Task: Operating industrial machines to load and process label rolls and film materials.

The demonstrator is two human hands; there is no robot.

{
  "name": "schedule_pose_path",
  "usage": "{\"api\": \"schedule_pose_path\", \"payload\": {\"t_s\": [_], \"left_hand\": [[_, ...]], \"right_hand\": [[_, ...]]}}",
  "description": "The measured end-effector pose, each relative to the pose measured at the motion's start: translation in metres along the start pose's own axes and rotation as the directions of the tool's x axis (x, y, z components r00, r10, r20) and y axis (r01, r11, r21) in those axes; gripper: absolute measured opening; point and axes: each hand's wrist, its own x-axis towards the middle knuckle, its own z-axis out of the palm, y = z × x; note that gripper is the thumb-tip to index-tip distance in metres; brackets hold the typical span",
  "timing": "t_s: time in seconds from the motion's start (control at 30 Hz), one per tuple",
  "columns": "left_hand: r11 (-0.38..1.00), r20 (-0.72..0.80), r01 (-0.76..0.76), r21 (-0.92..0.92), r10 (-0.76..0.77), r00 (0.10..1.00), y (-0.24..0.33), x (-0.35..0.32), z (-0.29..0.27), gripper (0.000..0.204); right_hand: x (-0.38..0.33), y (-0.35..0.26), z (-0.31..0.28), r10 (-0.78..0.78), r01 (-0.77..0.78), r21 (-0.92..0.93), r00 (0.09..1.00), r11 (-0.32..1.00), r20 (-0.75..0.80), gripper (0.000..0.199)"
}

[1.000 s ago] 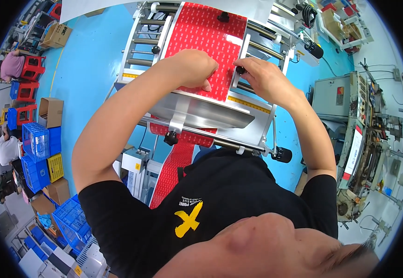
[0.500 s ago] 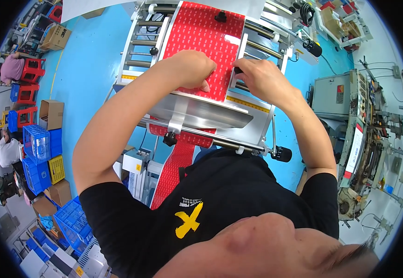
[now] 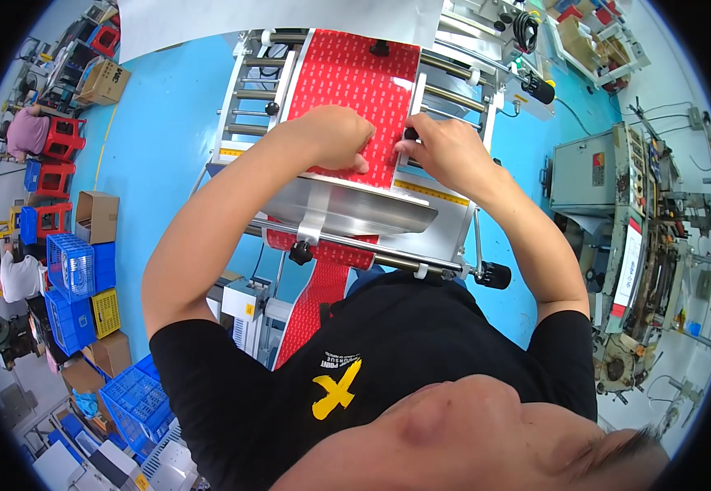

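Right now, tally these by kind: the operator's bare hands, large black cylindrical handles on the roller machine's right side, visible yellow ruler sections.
Bare left hand, bare right hand: 2
Large black cylindrical handles: 2
Yellow ruler sections, flanking the red patterned sheet: 2
Total: 6

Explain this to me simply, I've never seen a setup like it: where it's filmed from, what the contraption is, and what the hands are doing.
There's no robot here, just a person's bare hands. A wide fisheye camera on their head looks down, so straight edges bend near the rim.

In front is a metal machine with rollers and a yellow ruler strip. A red patterned sheet lies across it; similar red material shows below, past a shiny metal plate.

The left hand rests curled on the sheet; whether it pinches anything is hidden. The right hand has its fingertips at a small black knob by the sheet's right edge; how firmly is unclear.
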Motion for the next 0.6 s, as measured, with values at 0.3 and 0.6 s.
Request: {"api": "schedule_pose_path", "payload": {"t_s": [0.3, 0.6], "left_hand": [[0.871, -0.465, 0.491, -0.011, -0.439, 0.768, -0.060, -0.048, -0.018, 0.038], [0.871, -0.295, 0.491, -0.027, -0.476, 0.828, -0.077, -0.055, -0.003, 0.047]], "right_hand": [[-0.005, 0.001, -0.006, 0.011, -0.008, 0.160, 1.000, 0.987, -0.016, 0.031], [-0.001, 0.003, -0.002, -0.015, 0.016, 0.176, 1.000, 0.984, -0.005, 0.025]]}}
